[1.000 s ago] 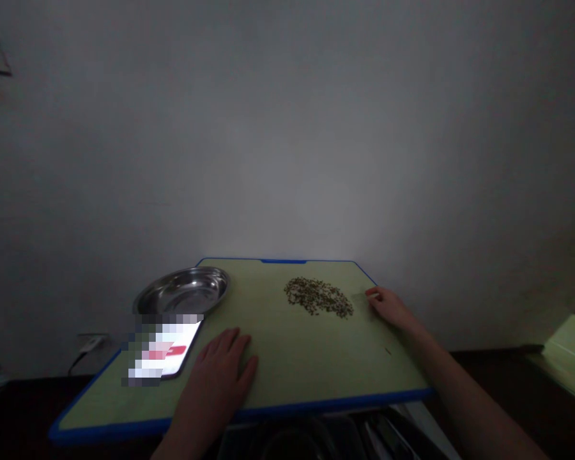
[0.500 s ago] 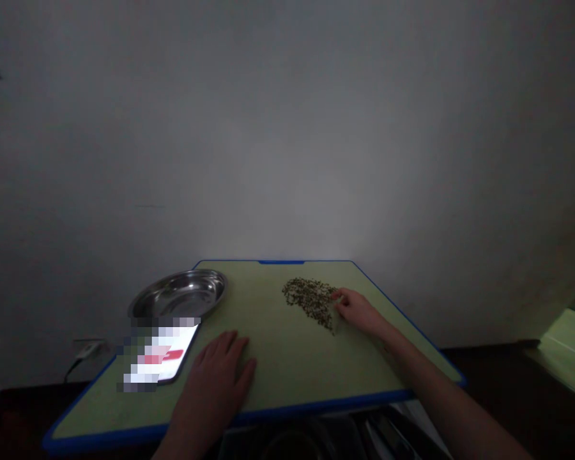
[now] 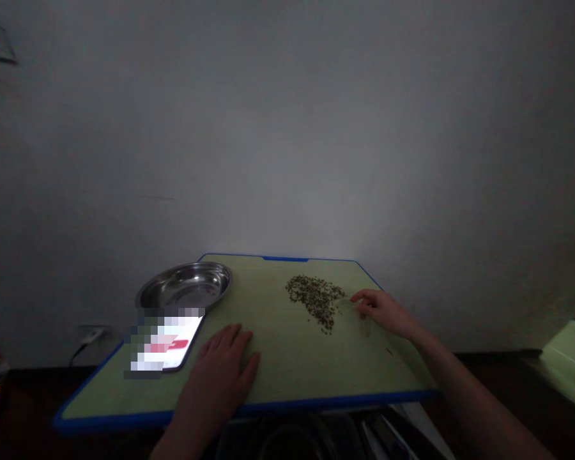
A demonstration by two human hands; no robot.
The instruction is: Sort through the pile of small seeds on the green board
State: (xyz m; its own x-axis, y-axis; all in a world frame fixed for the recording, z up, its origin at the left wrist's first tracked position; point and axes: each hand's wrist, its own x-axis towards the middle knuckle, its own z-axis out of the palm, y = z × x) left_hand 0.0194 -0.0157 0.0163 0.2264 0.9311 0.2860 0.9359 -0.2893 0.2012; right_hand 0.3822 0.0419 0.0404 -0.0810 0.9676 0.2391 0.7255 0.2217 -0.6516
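Note:
A loose patch of small brown bits, like seeds or dried grains, is spread on the pale green tabletop. Just right of this patch is my right hand, thumb and fingers brought together in a pinch. Something pale and see-through shows at its fingertips, too faint to name. My left hand lies palm down near the front edge, fingers stretched out, holding nothing. Next to it on the left is a phone with a lit screen, partly blurred out. One small dark bit lies apart, below my right wrist.
A shiny round metal basin stands at the table's left edge, behind the phone. Blue edging runs round the tabletop. Behind it rises a grey wall. A plug with a cable is low on the wall at left.
My right hand has moved right, away from the brown bits, with its fingers still pinched. My left hand stays flat on the table. The whole view has shifted slightly.

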